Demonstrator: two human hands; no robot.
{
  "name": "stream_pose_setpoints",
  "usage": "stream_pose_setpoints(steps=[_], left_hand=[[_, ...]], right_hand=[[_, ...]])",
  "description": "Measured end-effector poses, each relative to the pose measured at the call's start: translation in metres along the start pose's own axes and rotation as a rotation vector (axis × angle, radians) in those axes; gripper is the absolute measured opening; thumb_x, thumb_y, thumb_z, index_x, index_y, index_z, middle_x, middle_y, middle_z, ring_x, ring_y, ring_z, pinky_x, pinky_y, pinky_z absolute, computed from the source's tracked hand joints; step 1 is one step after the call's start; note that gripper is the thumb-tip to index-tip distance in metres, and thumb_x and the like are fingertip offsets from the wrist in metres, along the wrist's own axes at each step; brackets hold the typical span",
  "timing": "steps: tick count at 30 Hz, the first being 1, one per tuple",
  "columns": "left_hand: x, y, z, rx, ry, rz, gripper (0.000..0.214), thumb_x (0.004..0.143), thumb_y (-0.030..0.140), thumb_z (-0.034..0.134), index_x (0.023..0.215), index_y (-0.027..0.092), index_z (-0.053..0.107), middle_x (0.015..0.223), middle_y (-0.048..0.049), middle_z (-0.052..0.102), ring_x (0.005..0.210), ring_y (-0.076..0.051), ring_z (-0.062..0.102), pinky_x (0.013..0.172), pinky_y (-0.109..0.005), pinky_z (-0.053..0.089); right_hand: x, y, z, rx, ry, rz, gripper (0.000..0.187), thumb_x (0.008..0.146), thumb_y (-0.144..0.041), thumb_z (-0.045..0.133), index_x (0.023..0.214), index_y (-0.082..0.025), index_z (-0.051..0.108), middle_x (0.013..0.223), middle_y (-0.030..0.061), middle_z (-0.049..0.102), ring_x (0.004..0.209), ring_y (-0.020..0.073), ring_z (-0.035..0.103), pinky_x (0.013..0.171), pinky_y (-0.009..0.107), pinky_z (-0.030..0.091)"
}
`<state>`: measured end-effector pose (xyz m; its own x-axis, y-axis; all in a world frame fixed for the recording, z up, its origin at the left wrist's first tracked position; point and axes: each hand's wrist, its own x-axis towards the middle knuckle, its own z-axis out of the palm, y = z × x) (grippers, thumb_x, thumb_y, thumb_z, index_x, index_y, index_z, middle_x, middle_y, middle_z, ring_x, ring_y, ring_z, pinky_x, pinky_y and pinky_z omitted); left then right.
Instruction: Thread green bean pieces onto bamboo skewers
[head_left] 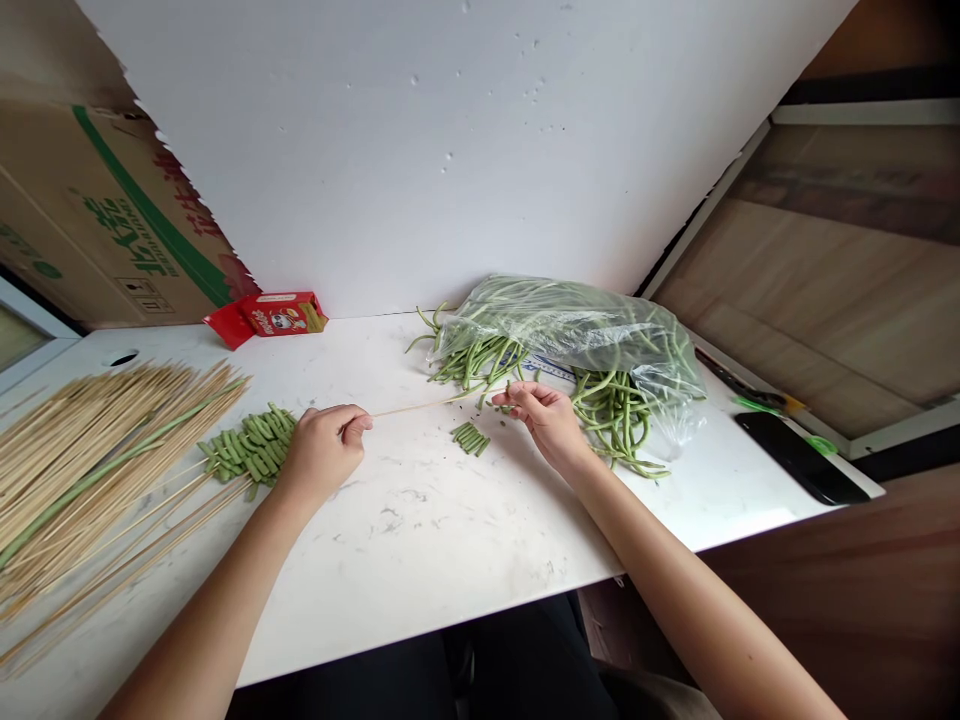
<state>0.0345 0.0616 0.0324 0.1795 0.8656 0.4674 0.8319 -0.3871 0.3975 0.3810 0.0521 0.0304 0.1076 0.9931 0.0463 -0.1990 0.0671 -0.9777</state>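
the left hand (322,452) is curled shut around the near end of a thin bamboo skewer (427,404), thumb pressed against the forefinger. the skewer runs rightward and slightly away, low over the table (420,540), to the right hand (546,418). that hand's thumb and fingertips (504,399) are pinched together at the skewer's tip; whether a bit of bean sits between them is too small to tell.

between the two hands, just near of the skewer, lies a small heap of cut bean pieces (471,437). touching the left hand on its left is a row of skewered bean pieces (251,445), and beyond it, at the table's left edge, a wide pile of bare skewers (90,440) with one long bean (112,465) laid across it.

just far and right of the right hand, a clear plastic bag (585,330) holds long beans, with more loose beans (619,420) spilling out on its near side. a red carton (283,313) lies at the far edge against a white board (450,150). a cardboard box (112,220) stands at far left, and a black flat object (799,458) rests at the right edge.
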Motion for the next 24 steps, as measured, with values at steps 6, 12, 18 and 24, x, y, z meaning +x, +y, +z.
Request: stream_pose_setpoints(steps=[6,12,18,24], left_hand=[[-0.0011,-0.0032,-0.0014,0.024,-0.013,-0.015,0.026,0.092,0.026,0.052,0.079,0.025,0.075,0.083,-0.0015,0.083,0.075,-0.024,0.072,0.084,-0.036,0.049],[-0.0013,-0.0044,-0.0031,0.048,-0.017,0.010,0.026,0.091,0.022,0.051,0.079,0.025,0.074,0.085,-0.0020,0.083,0.077,-0.024,0.073,0.085,-0.037,0.048],[-0.0019,-0.0030,-0.0031,0.036,-0.012,0.019,0.026,0.090,0.020,0.051,0.078,0.024,0.074,0.085,-0.0024,0.083,0.077,-0.024,0.074,0.085,-0.037,0.048],[-0.0022,-0.0017,-0.0021,0.035,-0.021,0.009,0.026,0.090,0.021,0.051,0.078,0.024,0.074,0.084,-0.0013,0.083,0.076,-0.024,0.073,0.085,-0.037,0.048]], right_hand=[[-0.0004,0.0000,-0.0016,-0.035,-0.044,-0.037,0.035,0.080,-0.056,0.091,0.087,-0.022,0.083,0.090,0.0085,0.083,0.082,0.0206,0.073,0.075,0.034,0.056],[-0.0018,-0.0010,0.0009,-0.052,-0.066,-0.027,0.038,0.079,-0.058,0.091,0.086,-0.022,0.083,0.089,0.0086,0.083,0.078,0.0209,0.071,0.074,0.035,0.056],[-0.0029,-0.0019,0.0026,-0.039,-0.068,-0.025,0.037,0.078,-0.056,0.093,0.086,-0.022,0.083,0.088,0.0082,0.083,0.080,0.0213,0.072,0.074,0.035,0.056],[-0.0031,-0.0015,0.0026,-0.048,-0.063,-0.024,0.037,0.078,-0.057,0.092,0.087,-0.022,0.083,0.088,0.0080,0.083,0.079,0.0212,0.072,0.075,0.035,0.056]])
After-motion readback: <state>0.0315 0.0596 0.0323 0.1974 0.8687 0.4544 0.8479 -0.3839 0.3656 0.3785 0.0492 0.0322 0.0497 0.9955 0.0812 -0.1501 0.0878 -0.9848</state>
